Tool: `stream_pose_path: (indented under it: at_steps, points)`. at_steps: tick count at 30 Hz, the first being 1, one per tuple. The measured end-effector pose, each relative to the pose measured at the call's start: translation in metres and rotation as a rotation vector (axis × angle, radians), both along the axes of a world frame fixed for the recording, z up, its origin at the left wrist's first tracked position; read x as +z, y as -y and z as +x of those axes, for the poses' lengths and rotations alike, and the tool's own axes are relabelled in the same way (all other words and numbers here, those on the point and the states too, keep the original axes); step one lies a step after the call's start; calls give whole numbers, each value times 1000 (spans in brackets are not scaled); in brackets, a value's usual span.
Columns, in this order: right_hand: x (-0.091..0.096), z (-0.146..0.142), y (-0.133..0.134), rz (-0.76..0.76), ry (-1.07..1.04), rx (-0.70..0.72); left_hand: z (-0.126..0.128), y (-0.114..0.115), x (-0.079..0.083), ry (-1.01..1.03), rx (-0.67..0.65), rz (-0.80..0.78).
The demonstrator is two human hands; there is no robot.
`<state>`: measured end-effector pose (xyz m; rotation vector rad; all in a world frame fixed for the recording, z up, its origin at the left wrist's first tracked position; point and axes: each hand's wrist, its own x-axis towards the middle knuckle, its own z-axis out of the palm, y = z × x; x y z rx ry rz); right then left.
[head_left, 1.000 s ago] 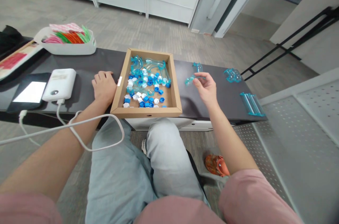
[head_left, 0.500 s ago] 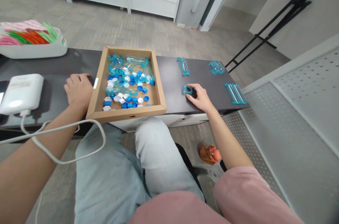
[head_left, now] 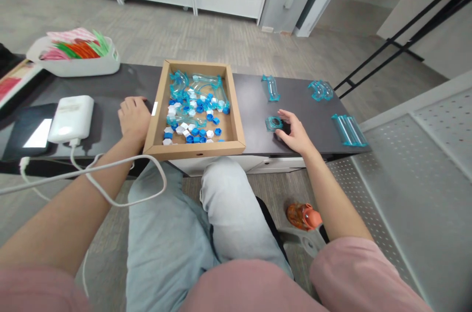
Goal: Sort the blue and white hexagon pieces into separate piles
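Note:
My right hand (head_left: 294,131) is open beside a small square translucent blue piece with a round hole (head_left: 273,124), its thumb and fingers apart at the piece's right side. My left hand (head_left: 134,116) lies on the dark table against the left wall of a shallow cardboard box (head_left: 239,120), its fingers loosely spread and holding nothing. Inside the box are clear blue curved tube pieces (head_left: 179,83) and several blue and white hexagonal pieces (head_left: 199,132).
On the right part of the table lie a straight clear tube piece (head_left: 272,88), curved tube pieces (head_left: 321,90) and a row of straight tubes (head_left: 349,130). A white power adapter (head_left: 71,119) with a looped cable and a white basket (head_left: 83,67) of coloured sticks stand left.
The view has shifted, so everything sits further right in it. My right hand's fingers have come away from the square blue piece. My left hand stays beside the box.

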<state>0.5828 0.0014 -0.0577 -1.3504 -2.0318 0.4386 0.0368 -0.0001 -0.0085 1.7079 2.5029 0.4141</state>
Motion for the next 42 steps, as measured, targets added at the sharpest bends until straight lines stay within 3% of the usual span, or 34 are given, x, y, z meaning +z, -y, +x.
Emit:
stream_pose_path:
  at_steps: [4,8,12,16,19,22,25,35,39,42]
  points:
    - [3,0,3,99,-16,-91,2,1,-1,50,-4,29]
    - [27,-23,6,244,-101,-150,5,3,-2,75,-15,74]
    - [71,-99,4,237,-24,72,6,2,-5,63,-15,111]
    - [103,-203,-10,51,255,393,7,0,-8,71,23,163]
    - [102,-260,-25,-61,454,453,7,0,-8,82,23,178]
    - [91,-280,-34,-88,555,463,8,0,-5,75,21,151]
    - [85,-272,-36,-25,506,436,8,1,-2,57,6,125]
    - [96,-206,-26,81,110,344,10,5,3,43,1,95]
    - [87,-162,-28,187,-71,198,8,7,5,55,-30,63]
    - [75,-109,-33,191,-148,19,3,4,0,62,5,66]
